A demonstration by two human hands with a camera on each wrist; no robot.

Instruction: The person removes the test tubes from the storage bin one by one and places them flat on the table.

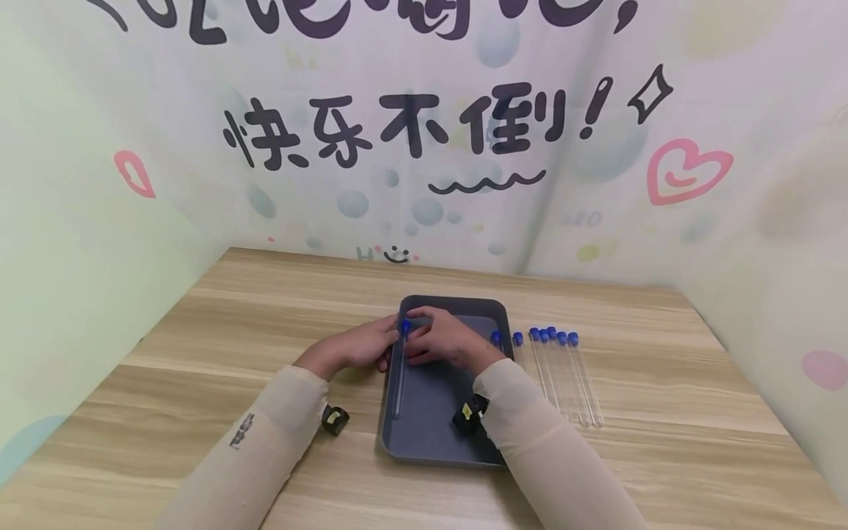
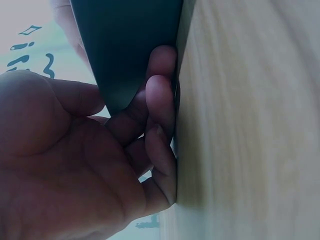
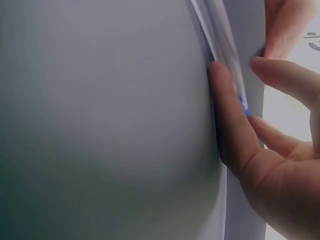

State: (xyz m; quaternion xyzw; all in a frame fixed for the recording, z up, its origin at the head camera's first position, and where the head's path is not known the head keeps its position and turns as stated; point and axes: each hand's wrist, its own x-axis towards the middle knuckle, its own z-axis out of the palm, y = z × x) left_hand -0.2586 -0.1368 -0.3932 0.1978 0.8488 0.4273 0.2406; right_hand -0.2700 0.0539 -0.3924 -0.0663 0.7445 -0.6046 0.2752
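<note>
A test tube [image 1: 400,386] with a blue cap lies lengthwise along the left wall inside a dark grey tray [image 1: 437,442]. My right hand [image 1: 445,340] reaches over the tray to the capped end. In the right wrist view its fingers [image 3: 232,120] touch the tube near the cap, loosely extended, and the thumb is apart from the tube. Outside the tray's left wall, my left hand [image 1: 361,344] holds its edge. The left wrist view shows the thumb at the rim and the fingers curled against the outer wall, low by the tabletop.
Several blue-capped test tubes [image 1: 563,375] lie side by side on the wooden table [image 1: 689,412], right of the tray. Another blue cap [image 1: 496,338] shows at the tray's right side, partly behind my right wrist. A printed cloth [image 1: 411,206] hangs behind the table.
</note>
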